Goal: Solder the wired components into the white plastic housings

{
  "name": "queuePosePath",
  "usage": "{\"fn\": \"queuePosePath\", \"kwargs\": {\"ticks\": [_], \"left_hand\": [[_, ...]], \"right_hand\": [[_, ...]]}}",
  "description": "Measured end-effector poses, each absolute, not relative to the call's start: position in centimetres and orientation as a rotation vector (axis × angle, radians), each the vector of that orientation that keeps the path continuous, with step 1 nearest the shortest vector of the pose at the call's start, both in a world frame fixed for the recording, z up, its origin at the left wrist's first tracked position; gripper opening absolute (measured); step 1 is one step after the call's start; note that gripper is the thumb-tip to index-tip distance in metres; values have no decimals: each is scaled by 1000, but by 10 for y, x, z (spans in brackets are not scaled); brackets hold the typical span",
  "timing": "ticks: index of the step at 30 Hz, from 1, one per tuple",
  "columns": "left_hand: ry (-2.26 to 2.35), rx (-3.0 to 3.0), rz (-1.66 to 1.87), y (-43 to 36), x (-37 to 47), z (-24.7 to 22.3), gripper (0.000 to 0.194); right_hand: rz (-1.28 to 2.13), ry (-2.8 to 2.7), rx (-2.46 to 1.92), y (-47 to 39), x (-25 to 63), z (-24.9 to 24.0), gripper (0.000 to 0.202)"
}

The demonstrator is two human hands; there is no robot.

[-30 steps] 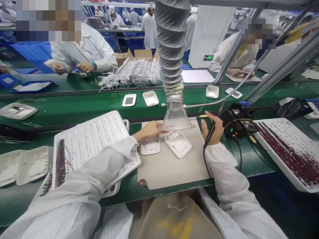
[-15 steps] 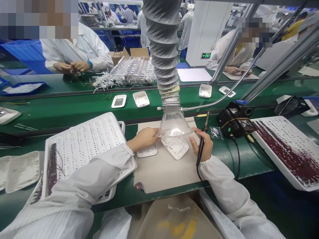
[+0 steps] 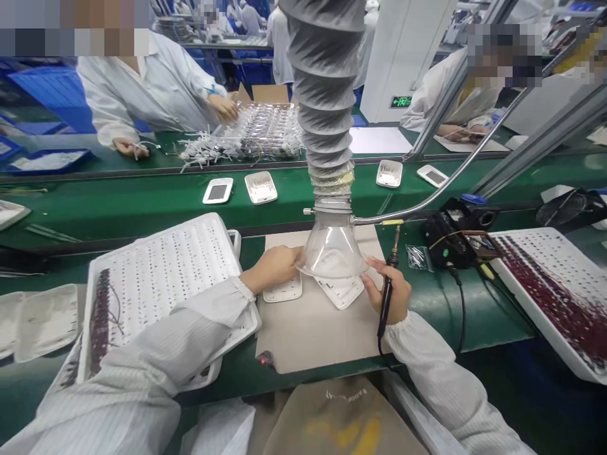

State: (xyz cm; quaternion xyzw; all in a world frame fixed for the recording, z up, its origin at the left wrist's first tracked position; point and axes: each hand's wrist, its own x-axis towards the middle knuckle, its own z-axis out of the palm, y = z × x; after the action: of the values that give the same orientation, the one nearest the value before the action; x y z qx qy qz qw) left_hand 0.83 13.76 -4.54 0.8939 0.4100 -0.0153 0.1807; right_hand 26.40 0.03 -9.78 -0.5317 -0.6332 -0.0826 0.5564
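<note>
The left hand (image 3: 275, 270) shows its back, fingers pointing toward the right hand (image 3: 397, 296), their tips hidden. Behind it, the left forearm (image 3: 190, 335) slants down and outward, wrist almost straight. The right hand sits well apart from the left and slightly lower, its index finger (image 3: 377, 264) reaching inward, the thumb (image 3: 370, 287) just below, other fingers curled in. Below that hand, the right forearm (image 3: 436, 360) angles outward.
</note>
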Motion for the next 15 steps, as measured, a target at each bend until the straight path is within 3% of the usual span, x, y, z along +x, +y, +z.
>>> {"fn": "queuePosePath", "kwargs": {"ticks": [9,13,15], "left_hand": [[1155,2525,-44,133,11,-38,44],[1090,2502,-87,144,-18,-10,73],[1171,2446,-68,162,-37,9,68]], "right_hand": [[-235,-1505,-1196,4,279,-113,40],[-305,-1569,-1147,3,283,-110,37],[-318,-1563,-1141,-3,289,-110,33]]}}
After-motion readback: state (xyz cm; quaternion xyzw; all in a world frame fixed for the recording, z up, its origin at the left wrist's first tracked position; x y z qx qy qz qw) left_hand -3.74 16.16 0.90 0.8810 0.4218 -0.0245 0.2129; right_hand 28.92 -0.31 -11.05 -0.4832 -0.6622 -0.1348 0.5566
